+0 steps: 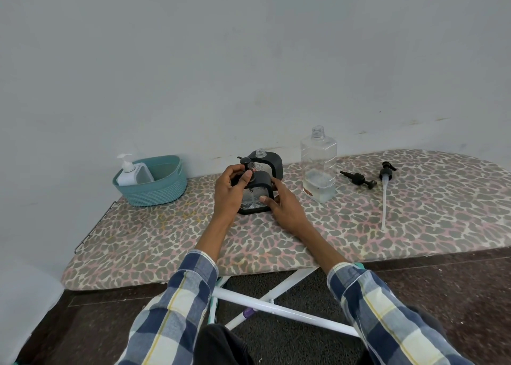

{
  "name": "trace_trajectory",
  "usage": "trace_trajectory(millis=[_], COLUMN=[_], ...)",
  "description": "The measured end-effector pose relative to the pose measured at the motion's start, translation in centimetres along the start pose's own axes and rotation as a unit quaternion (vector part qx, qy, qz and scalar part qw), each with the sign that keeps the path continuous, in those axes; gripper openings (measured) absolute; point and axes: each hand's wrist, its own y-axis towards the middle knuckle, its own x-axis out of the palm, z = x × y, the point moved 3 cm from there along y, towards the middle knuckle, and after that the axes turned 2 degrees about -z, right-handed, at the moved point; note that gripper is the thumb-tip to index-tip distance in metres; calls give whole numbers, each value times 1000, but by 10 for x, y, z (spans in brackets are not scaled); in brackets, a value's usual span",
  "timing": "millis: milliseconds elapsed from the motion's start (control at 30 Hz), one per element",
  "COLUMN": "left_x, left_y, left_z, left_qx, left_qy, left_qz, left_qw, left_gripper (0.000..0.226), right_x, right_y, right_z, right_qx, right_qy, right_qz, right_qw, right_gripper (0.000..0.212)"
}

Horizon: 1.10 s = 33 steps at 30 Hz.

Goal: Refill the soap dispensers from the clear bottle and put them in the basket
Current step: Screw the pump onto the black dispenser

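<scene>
White dispenser [132, 174] already in teal basket [154, 190]. Near black dispenser [255, 196] on ironing board [166, 240]: left hand [232, 190] fingers curl round pump head on its neck, likely screwing it on; right hand [282, 207] grips its side. Second black dispenser [269, 161] behind, neck open, pump off. Clear bottle [318, 165] uncapped, low on liquid. Two loose pumps [370, 182] right of bottle. Judged: one done, two left to basket.

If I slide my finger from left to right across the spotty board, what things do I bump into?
Teal basket with the white soap dispenser inside → black dispenser in both hands → clear bottle → small black pump → long-tubed pump.
</scene>
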Motion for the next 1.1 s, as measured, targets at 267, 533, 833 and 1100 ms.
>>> trace_trajectory(millis=[267, 533, 833, 1100], left_x=[-7, -4, -2, -4], left_y=[9, -4, -4, 1], left_z=[1, 3, 2, 6], left_qx=[-14, -2, 7, 2], left_qy=[36, 47, 14, 58], left_qz=[-71, -48, -10, -6], left_qw=[997, 998, 1000, 998], left_gripper=[33, 31, 25, 23], right_x=[-4, -2, -2, -2], right_y=[-5, -3, -3, -2], right_z=[-8, -7, -8, -4], right_qx=[-5, -7, -13, -2], right_qy=[10, -2, -10, -8], right_qz=[-5, -8, -25, -25], right_qw=[1000, 1000, 1000, 1000], right_gripper=[55, 54, 57, 60])
